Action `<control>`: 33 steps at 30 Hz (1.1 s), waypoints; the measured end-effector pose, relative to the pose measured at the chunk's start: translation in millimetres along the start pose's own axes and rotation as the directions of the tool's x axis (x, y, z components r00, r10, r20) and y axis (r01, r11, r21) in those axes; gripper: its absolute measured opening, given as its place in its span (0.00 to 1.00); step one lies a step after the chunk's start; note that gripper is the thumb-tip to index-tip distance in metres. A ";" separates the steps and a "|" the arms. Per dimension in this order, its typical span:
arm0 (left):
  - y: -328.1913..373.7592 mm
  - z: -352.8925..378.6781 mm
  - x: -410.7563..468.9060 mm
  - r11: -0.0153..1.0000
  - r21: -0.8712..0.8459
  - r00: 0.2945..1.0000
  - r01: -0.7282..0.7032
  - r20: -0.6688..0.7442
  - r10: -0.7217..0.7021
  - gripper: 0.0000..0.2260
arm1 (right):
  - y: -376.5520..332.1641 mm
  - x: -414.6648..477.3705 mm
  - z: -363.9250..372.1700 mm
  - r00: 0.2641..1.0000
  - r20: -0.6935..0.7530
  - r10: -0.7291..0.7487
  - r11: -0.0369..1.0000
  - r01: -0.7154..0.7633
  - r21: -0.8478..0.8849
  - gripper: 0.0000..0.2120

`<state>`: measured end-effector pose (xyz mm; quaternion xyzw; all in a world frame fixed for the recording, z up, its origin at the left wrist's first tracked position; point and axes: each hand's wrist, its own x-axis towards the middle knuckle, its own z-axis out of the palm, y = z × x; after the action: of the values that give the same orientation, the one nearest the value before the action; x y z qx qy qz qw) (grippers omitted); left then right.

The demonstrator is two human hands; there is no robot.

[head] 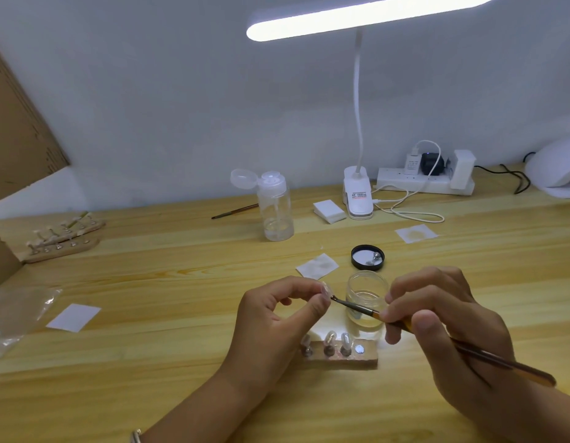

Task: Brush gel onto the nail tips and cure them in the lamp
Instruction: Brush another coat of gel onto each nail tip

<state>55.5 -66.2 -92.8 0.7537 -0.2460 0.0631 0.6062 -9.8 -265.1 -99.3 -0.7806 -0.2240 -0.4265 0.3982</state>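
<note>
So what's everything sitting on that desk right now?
nail tip: one, clear, pinched in left hand
brush: one, brown handle, in right hand, tip at the nail tip
gel jar: one, clear, open, behind the hands
jar lid: one, black, behind the jar
wooden holder: one, three nail tips standing, near edge
spare holders: two, far left
pump bottle: one, clear, centre back
second brush: one, beside the bottle
desk lamp: one, white, clipped, lit
power strip: one, white
curing lamp: one, white, far right
left hand
right hand
</note>
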 end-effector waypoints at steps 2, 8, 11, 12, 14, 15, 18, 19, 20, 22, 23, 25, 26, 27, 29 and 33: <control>0.3 0.1 0.1 1.000 -0.019 1.000 0.001 -0.005 -0.002 0.01 | 0.2 -0.5 -0.7 1.000 -0.007 0.003 1.000 -0.003 0.013 0.23; 4.4 -0.2 -1.1 0.998 -0.069 1.000 -0.008 0.004 0.008 0.05 | 3.7 2.1 -2.5 0.996 -0.078 0.033 0.999 -0.033 0.011 0.21; 6.8 -0.1 -1.8 0.999 -0.040 0.999 -0.030 0.015 0.030 0.04 | 6.0 3.5 -2.9 0.994 -0.075 0.079 0.997 -0.080 -0.007 0.16; 8.0 0.1 -1.9 0.999 -0.034 0.999 -0.042 0.021 0.043 0.03 | 5.9 3.5 -3.2 0.994 -0.061 0.092 0.996 -0.092 -0.008 0.16; 10.8 0.2 -2.6 0.998 -0.036 0.997 -0.058 0.038 0.060 0.02 | 5.2 3.2 -3.5 0.994 -0.012 0.106 0.994 -0.106 -0.018 0.17; 12.0 0.3 -3.4 0.997 -0.035 0.997 -0.065 0.048 0.066 0.03 | 4.4 3.9 -3.3 0.994 0.018 0.112 0.993 -0.111 -0.033 0.16; 13.9 0.9 -7.1 0.996 0.017 0.995 -0.082 0.066 0.081 0.05 | 1.5 6.2 0.2 0.992 0.099 0.083 0.991 -0.072 -0.112 0.14; 14.8 1.2 -8.1 0.996 0.039 0.994 -0.086 0.068 0.083 0.06 | 1.2 6.8 2.1 0.990 0.125 0.070 0.988 -0.052 -0.143 0.16; 15.6 1.3 -8.6 0.994 0.056 0.994 -0.091 0.070 0.087 0.06 | 0.9 7.4 4.1 0.987 0.146 0.063 0.984 -0.037 -0.173 0.18; 16.3 1.6 -8.9 0.991 0.080 0.992 -0.104 0.074 0.098 0.05 | 0.8 8.2 6.7 0.984 0.169 0.063 0.976 -0.025 -0.217 0.19; 16.5 1.6 -8.8 0.990 0.090 0.992 -0.107 0.078 0.100 0.05 | 0.8 8.0 7.1 0.983 0.172 0.065 0.974 -0.025 -0.225 0.19; 16.4 1.7 -8.5 0.989 0.102 0.992 -0.105 0.083 0.096 0.06 | 0.9 7.7 6.8 0.984 0.171 0.060 0.974 -0.020 -0.226 0.18; 16.4 1.7 -8.5 0.989 0.105 0.992 -0.103 0.082 0.095 0.06 | 1.1 7.4 6.6 0.984 0.169 0.053 0.974 -0.014 -0.225 0.17; 16.4 1.7 -8.5 0.989 0.108 0.992 -0.104 0.080 0.095 0.06 | 1.4 7.2 6.5 0.985 0.167 0.046 0.974 -0.007 -0.225 0.16; 16.2 1.3 -8.5 0.988 0.114 0.992 -0.108 0.079 0.099 0.06 | 2.8 6.6 6.8 0.987 0.158 0.032 0.973 0.006 -0.232 0.15; 16.5 1.2 -8.8 0.985 0.117 0.990 -0.123 0.081 0.114 0.06 | 6.3 5.3 8.2 0.990 0.142 0.016 0.971 0.019 -0.237 0.13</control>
<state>40.2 -67.1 -82.0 0.7751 -0.3085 0.0861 0.5446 1.5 -262.0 -100.1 -0.8510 -0.1999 -0.3935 0.2845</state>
